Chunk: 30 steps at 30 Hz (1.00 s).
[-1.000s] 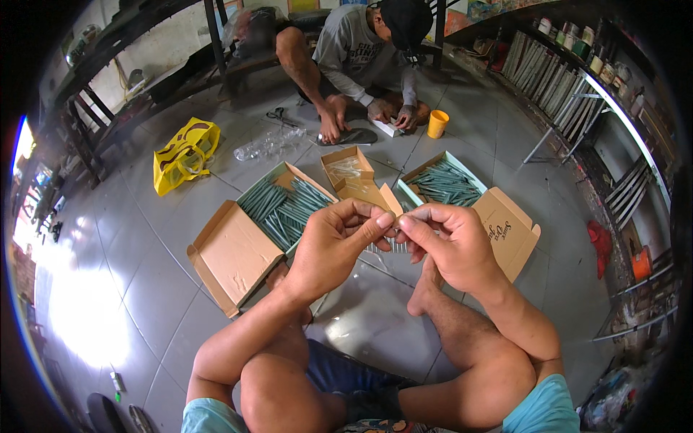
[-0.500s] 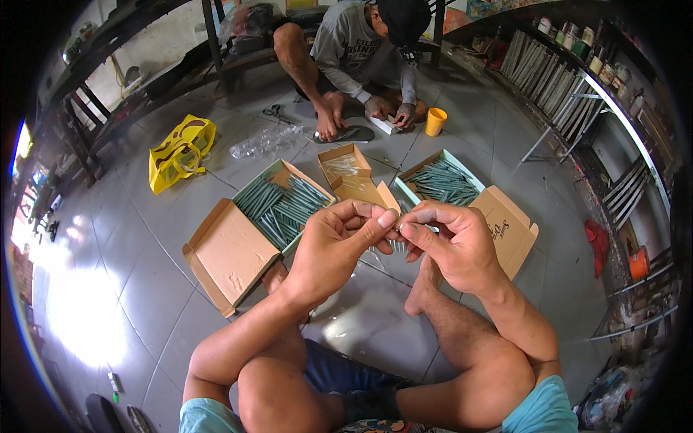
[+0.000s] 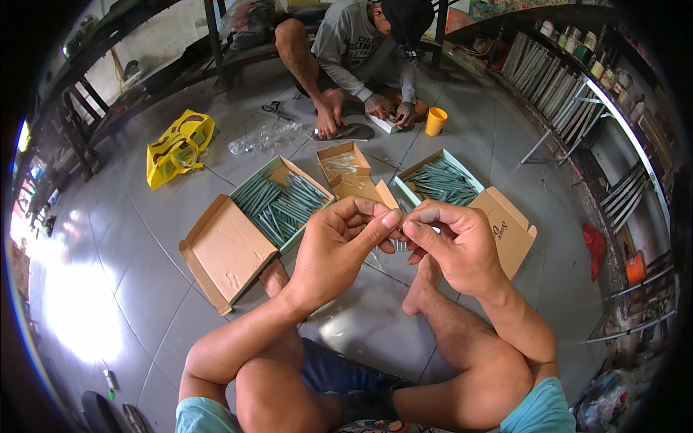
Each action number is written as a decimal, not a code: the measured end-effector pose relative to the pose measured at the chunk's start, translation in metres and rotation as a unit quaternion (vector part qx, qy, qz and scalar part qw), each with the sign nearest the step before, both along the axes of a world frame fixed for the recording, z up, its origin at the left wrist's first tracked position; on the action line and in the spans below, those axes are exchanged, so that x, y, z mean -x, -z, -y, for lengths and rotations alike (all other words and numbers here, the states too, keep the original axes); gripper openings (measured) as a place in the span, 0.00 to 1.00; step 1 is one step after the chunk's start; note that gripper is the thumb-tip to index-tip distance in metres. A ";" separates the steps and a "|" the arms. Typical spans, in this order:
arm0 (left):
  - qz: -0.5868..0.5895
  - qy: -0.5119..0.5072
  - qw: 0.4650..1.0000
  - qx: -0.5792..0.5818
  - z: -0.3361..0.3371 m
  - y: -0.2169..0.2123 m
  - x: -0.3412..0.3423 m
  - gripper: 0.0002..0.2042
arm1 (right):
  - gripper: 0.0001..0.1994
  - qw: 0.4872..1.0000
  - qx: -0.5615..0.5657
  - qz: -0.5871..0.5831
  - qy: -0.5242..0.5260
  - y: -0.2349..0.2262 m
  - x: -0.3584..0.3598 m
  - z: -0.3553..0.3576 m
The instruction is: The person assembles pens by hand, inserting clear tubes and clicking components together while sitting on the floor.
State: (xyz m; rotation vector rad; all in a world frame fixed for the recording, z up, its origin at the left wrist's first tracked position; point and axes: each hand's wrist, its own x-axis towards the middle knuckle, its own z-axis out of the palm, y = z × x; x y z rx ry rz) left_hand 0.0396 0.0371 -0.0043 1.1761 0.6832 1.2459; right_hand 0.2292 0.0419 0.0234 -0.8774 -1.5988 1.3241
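Note:
Thumb and forefinger of my left hand are pinched together, and their tips meet those of my right hand, pinched the same way. Whatever lies between the fingertips is too small to make out. Just beyond my left hand, an opened cardboard box holds many thin green sticks. Behind my right hand a second opened box holds similar green sticks. A small brown box with thin pale pieces stands between them, its front partly hidden by my fingers.
Across from me a person sits on the floor, handling a small white box. Near them are an orange cup, a sandal, scissors and clear plastic. A yellow bag lies left; a metal-framed rack lines the right.
My hands stay pinched together at almost the same spot, with the fingertips shifted very slightly. The view has moved a little; the boxes and the other person look the same.

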 end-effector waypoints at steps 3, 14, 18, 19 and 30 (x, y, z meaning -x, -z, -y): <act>0.000 -0.002 1.000 0.005 0.000 -0.001 0.000 0.11 | 0.07 1.000 -0.003 0.003 -0.003 0.001 -0.001 -0.001; 0.003 -0.013 1.000 -0.001 0.000 0.000 -0.002 0.09 | 0.07 1.000 0.004 -0.007 -0.009 0.002 0.000 -0.001; 0.004 -0.024 1.000 0.003 0.001 -0.001 -0.004 0.10 | 0.08 1.000 0.007 -0.011 -0.014 0.001 0.000 -0.002; -0.001 -0.029 1.000 -0.001 0.002 -0.001 -0.004 0.10 | 0.08 1.000 0.006 -0.012 -0.015 0.001 -0.001 -0.002; -0.012 -0.045 0.999 -0.008 0.004 -0.005 -0.006 0.11 | 0.08 1.000 0.000 -0.017 -0.014 0.003 -0.001 -0.003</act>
